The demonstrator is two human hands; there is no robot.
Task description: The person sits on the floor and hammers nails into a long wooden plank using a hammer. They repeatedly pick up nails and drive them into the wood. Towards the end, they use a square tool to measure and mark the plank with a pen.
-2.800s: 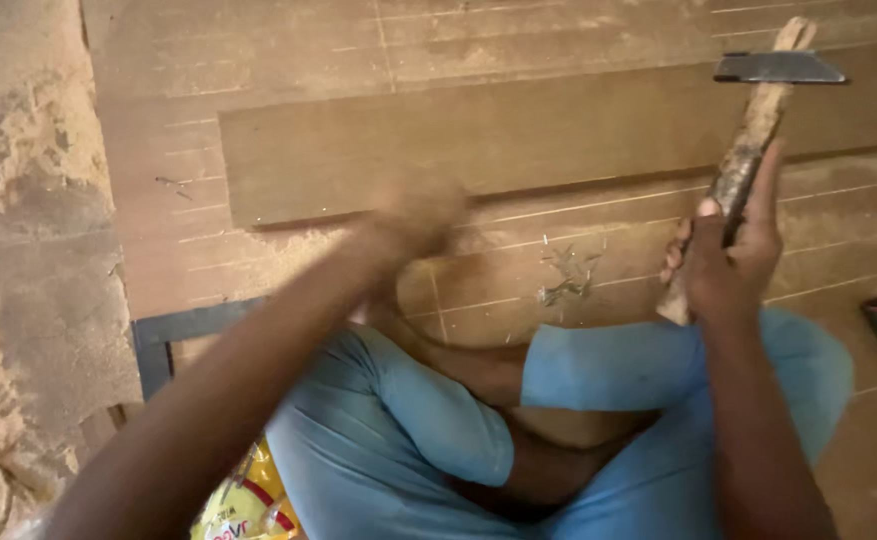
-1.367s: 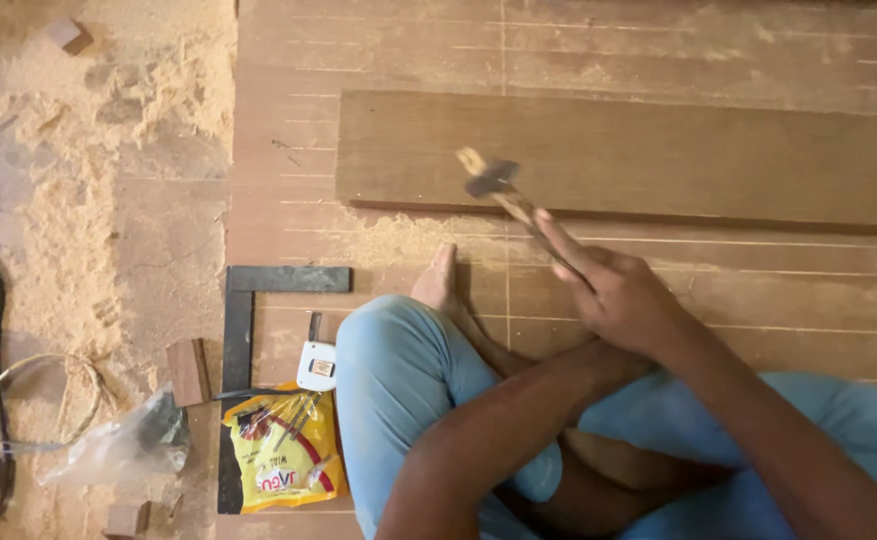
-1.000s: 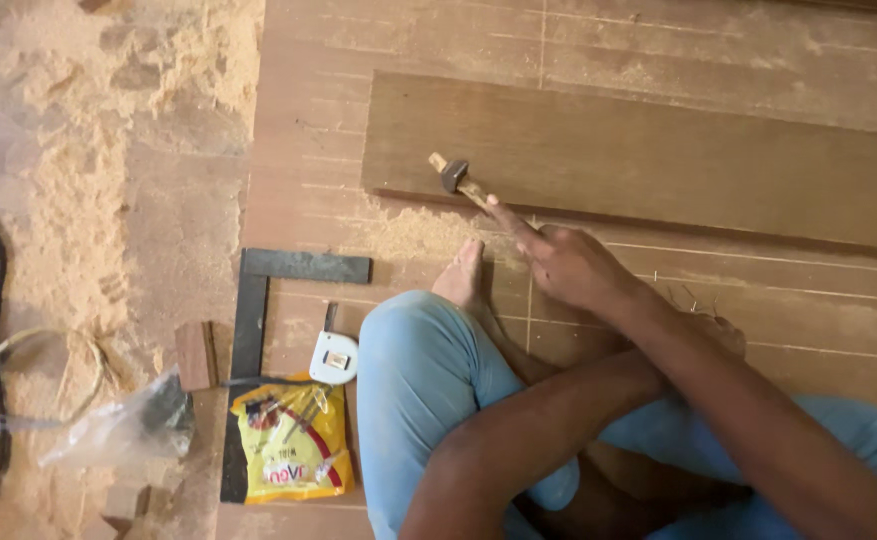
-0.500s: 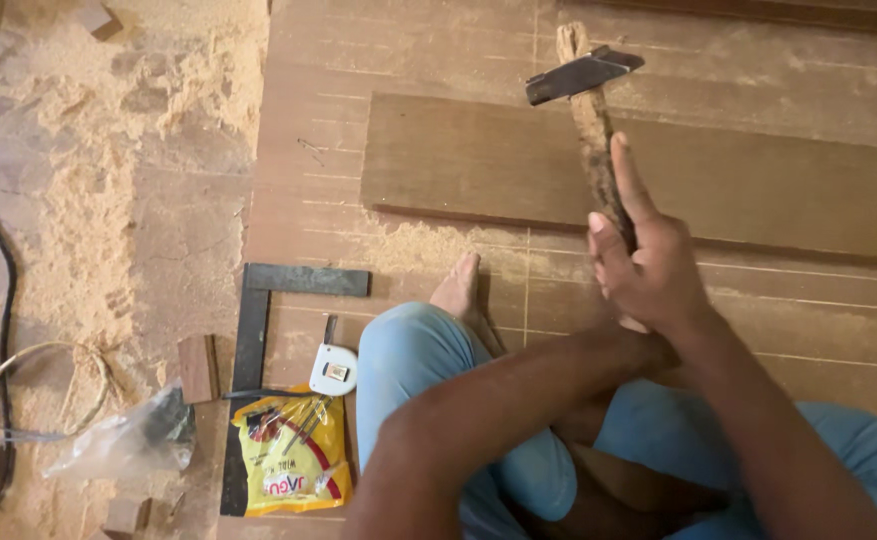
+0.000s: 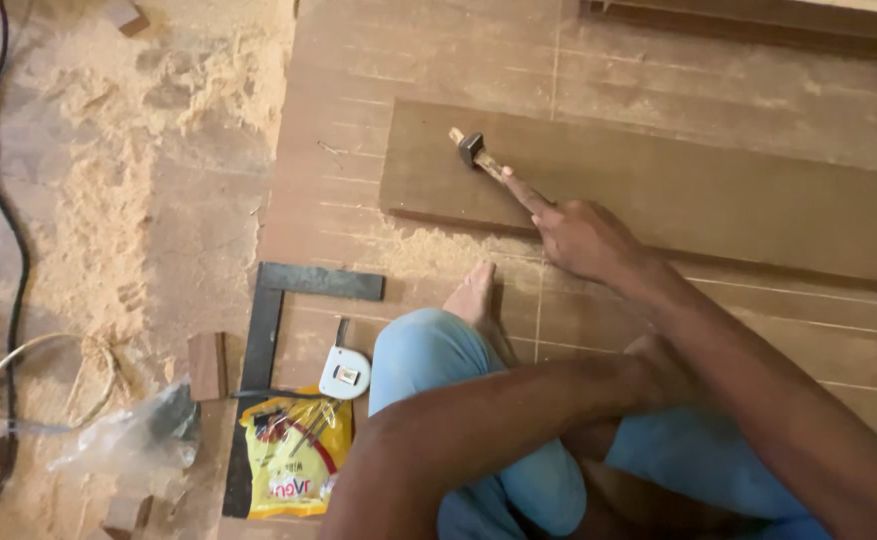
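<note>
Swung down since before, hammer [image 5: 476, 153] meets plank [image 5: 718, 190]; right hand [image 5: 580, 236] fingers clenched around its handle

Brown plank [image 5: 718, 190], yellow packet [image 5: 283, 470], blue trousers [image 5: 428, 360]

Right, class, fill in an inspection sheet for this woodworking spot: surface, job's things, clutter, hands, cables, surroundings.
Surface: wooden panel floor, scored lines.
Job's things: hammer head down on long board.
Clutter: steel square, tape measure, yellow packet, wood block, clear plastic bag.
Hands: right hand grips hammer handle; left hand rests by the legs.
Cables: black cable, pale coiled cord.
Surroundings: sawdust at left.
</note>
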